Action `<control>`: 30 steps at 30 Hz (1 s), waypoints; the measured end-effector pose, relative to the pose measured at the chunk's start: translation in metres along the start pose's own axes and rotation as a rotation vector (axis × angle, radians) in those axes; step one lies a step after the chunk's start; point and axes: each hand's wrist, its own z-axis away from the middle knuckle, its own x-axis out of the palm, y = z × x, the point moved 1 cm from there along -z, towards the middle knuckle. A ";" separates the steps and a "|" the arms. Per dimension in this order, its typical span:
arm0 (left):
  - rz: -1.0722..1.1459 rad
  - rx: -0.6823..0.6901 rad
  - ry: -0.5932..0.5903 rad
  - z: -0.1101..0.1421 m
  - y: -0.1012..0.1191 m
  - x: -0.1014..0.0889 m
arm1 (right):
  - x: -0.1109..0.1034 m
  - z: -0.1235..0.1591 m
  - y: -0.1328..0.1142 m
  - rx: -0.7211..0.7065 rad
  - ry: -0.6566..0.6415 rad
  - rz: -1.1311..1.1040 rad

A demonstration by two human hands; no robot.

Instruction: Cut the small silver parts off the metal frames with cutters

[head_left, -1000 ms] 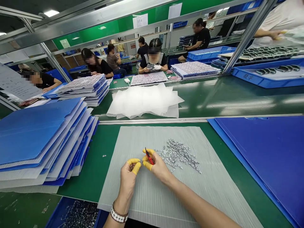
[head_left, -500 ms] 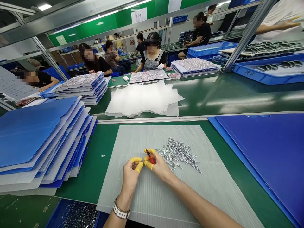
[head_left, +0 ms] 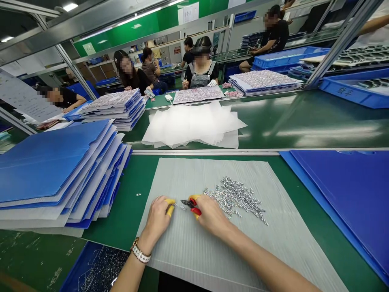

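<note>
Yellow finger cots cover fingertips on both of my hands. My left hand (head_left: pixel 158 215) is closed in a pinch, with a small silver metal piece (head_left: pixel 176 204) showing at its fingertips. Red-handled cutting pliers (head_left: pixel 191 202) lie in the grip of my right hand (head_left: pixel 212 214), their dark jaws pointing left toward the other hand. Just below the jaws is another small silver piece (head_left: pixel 183 208) on the pale foam sheet (head_left: pixel 231 251). To the right of my right hand spreads a pile of small twisted silver pieces (head_left: pixel 240 195).
Blue boards and pale sheets form a tall stack (head_left: pixel 60 162) at left. A dark blue board (head_left: pixel 343 194) covers the right side. Behind the rail lie white sheets (head_left: pixel 194 123). A blue bin of metal bits (head_left: pixel 100 267) sits below left. Several people work across the bench.
My hands have moved apart, the left one shifting left. The pliers, earlier tucked upright in my right hand, now point left with handles apart. The view has turned slightly left.
</note>
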 end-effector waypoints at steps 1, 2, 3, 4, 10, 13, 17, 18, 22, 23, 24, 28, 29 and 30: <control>-0.049 0.035 -0.001 0.002 -0.001 0.003 | 0.007 -0.005 -0.005 -0.031 -0.006 0.024; -0.090 0.057 0.006 0.003 -0.002 0.006 | 0.013 -0.010 -0.010 -0.052 -0.005 0.055; -0.123 0.068 0.019 0.004 -0.003 0.010 | 0.019 -0.013 -0.014 -0.063 -0.003 0.091; -0.146 0.076 0.034 0.004 -0.004 0.013 | 0.024 -0.016 -0.016 -0.066 0.000 0.131; -0.192 0.088 0.049 0.005 -0.015 0.022 | 0.034 -0.019 -0.022 -0.057 0.000 0.273; -0.160 0.114 0.064 0.005 -0.020 0.024 | 0.034 -0.018 -0.022 -0.070 -0.016 0.265; -0.074 0.110 0.017 0.002 -0.021 0.021 | 0.033 -0.019 -0.021 -0.081 -0.038 0.250; -0.046 0.097 -0.008 0.001 -0.019 0.018 | 0.032 -0.020 -0.020 -0.083 -0.041 0.247; 0.128 -0.009 -0.038 -0.002 -0.012 0.008 | 0.030 -0.020 -0.018 -0.125 -0.023 0.209; 0.185 -0.055 -0.022 -0.002 -0.012 0.006 | 0.030 -0.019 -0.018 -0.135 -0.017 0.184; 0.246 -0.110 0.000 -0.002 -0.012 0.005 | 0.030 -0.019 -0.017 -0.138 -0.013 0.154; 0.520 -0.341 0.129 -0.002 -0.016 0.005 | 0.033 -0.021 -0.011 -0.129 0.009 0.063; 0.581 -0.366 0.144 -0.002 -0.016 0.006 | 0.032 -0.023 -0.010 -0.128 0.016 0.044; 0.624 -0.374 0.153 -0.001 -0.014 0.007 | 0.030 -0.024 -0.009 -0.123 0.019 0.021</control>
